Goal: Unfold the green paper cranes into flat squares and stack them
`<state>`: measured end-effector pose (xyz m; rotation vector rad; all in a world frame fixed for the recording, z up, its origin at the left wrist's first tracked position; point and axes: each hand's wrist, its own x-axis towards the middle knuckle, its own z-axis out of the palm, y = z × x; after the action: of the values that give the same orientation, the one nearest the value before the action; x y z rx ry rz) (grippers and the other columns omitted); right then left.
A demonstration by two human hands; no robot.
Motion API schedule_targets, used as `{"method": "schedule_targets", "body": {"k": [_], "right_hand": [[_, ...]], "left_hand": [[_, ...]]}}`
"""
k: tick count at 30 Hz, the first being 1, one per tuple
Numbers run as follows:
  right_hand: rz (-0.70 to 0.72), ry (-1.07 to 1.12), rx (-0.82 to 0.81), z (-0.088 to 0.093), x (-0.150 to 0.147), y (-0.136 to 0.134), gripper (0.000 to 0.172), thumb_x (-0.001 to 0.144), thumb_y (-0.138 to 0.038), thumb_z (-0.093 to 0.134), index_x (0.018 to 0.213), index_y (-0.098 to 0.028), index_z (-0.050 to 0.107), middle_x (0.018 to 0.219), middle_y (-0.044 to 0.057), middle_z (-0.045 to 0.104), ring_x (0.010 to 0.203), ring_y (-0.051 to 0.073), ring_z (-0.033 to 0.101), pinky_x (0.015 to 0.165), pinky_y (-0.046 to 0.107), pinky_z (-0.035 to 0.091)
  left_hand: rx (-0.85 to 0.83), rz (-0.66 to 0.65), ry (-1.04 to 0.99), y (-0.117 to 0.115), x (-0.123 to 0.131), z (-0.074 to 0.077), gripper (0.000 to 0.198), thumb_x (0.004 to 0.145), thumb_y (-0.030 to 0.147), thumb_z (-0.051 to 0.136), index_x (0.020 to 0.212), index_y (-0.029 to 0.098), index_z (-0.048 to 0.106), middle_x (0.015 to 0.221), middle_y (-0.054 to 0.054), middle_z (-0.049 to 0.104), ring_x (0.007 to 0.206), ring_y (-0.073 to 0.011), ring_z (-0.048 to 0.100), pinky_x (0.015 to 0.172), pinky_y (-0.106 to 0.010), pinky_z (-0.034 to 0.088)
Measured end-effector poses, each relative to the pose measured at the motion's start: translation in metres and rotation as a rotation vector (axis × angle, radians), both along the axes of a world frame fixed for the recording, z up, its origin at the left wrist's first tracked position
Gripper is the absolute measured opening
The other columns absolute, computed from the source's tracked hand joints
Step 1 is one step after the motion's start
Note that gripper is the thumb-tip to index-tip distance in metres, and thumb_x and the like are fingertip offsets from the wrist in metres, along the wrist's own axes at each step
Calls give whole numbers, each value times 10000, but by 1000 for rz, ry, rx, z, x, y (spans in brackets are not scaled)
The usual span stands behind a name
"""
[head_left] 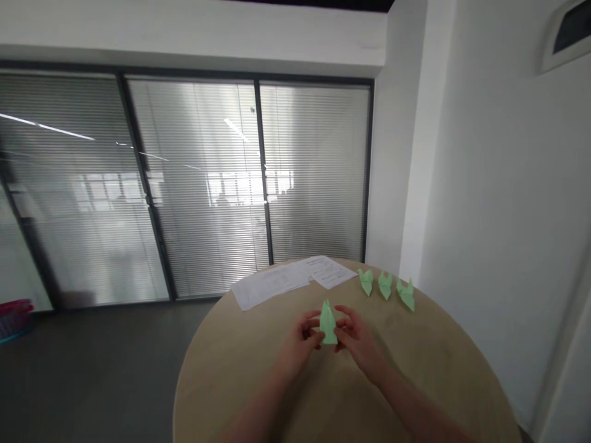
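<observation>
A light green piece of folded paper is held upright over the table between my two hands. It has a flat lower edge and narrows to a split point at the top. My left hand pinches its left side near the bottom, thumb in front. On the right side, my right hand grips it the same way, its index finger bent near the upper edge. The fingers behind the paper are partly hidden.
Three green folded paper figures stand in a row at the round table's back right. Printed white sheets lie along its far edge. Glass panels with blinds are beyond, a white wall to the right, and a pink basket far left.
</observation>
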<state>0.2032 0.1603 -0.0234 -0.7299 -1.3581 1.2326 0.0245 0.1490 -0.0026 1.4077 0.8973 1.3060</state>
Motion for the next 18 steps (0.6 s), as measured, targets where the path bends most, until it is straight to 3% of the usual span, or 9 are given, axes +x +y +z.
{"method": "schedule_targets", "body": {"k": [7, 14, 18], "right_hand": [[14, -40, 42, -8, -4, 5, 528, 798, -491, 703, 1249, -238, 592, 981, 63, 705, 718, 180, 645, 583, 302, 538], [1, -40, 47, -11, -4, 7, 519, 731, -375, 731, 1217, -245, 600, 1007, 48, 691, 692, 160, 623, 584, 287, 517], [-18, -59, 34, -15, -4, 10, 406, 714, -401, 755, 1068, -236, 643, 813, 21, 670, 645, 166, 597, 575, 283, 478]], "left_hand": [[-1, 46, 38, 0, -2, -3, 539, 683, 343, 824, 1163, 151, 672, 1000, -102, 725, 701, -159, 609, 572, -262, 481], [-3, 62, 38, -2, -2, -1, 568, 690, 323, 792, 1220, 160, 670, 1050, -111, 736, 692, -158, 604, 548, -253, 478], [1, 65, 56, 0, -3, -4, 567, 682, 325, 798, 1224, 186, 705, 1105, -116, 738, 683, -155, 595, 550, -254, 482]]}}
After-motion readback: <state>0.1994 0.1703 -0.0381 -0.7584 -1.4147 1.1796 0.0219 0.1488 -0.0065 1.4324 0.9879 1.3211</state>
